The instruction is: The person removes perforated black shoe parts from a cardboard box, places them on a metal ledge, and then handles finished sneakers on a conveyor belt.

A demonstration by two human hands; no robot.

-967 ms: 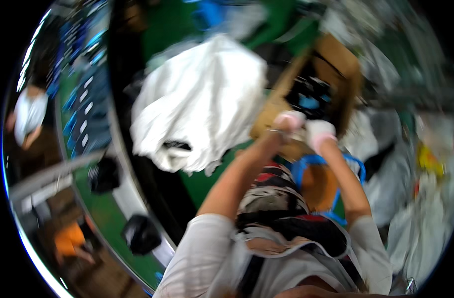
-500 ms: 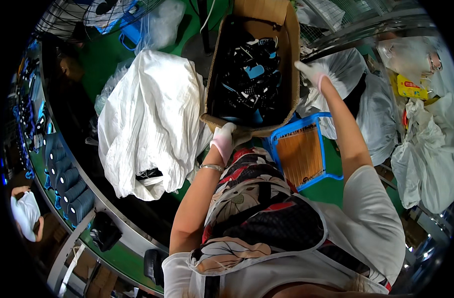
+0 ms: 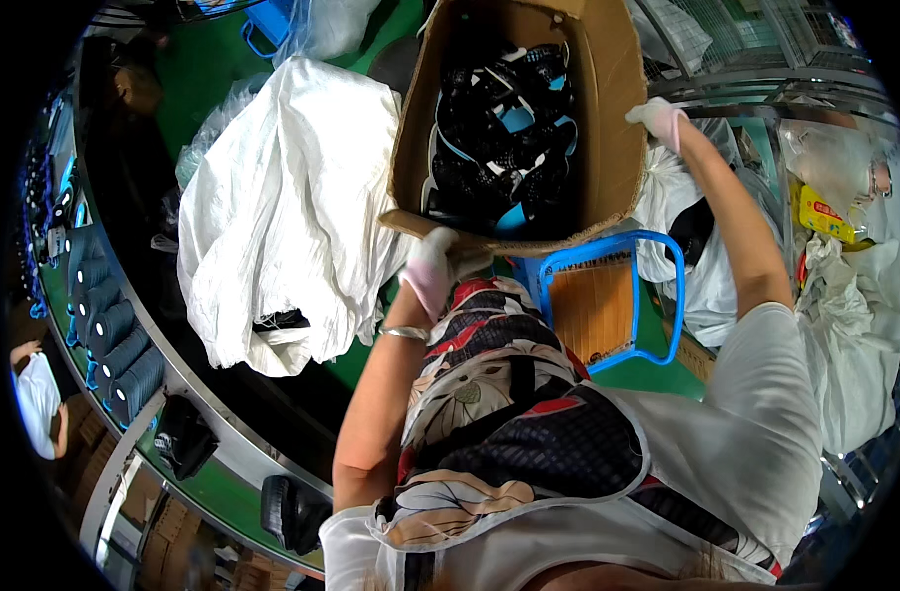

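In the head view, pale printed characters on a red panel are shown by a yellow package (image 3: 822,215) among the bags at the right, and dark lettering is printed along the far edge of the wooden seat of a blue-framed stool (image 3: 596,313). An open cardboard box (image 3: 610,108) is placed in front of the person, between a white sack (image 3: 283,202) and the metal racks, and is filled partway with black shoe pieces (image 3: 499,148) marked in blue and white. The box's near-left corner is gripped by the gloved left hand (image 3: 430,270), its fingers folded over the rim; the right wall's edge is pinched by the gloved right hand (image 3: 659,123). Compared with half a second ago, the box is seen larger and farther right, and more of the stool's frame is uncovered. The far end of the box is cut off by the upper border, the left fingertips are partly hidden, the lower shoe pieces are covered by those on top, and the left rim is darkened and bent by the lens.
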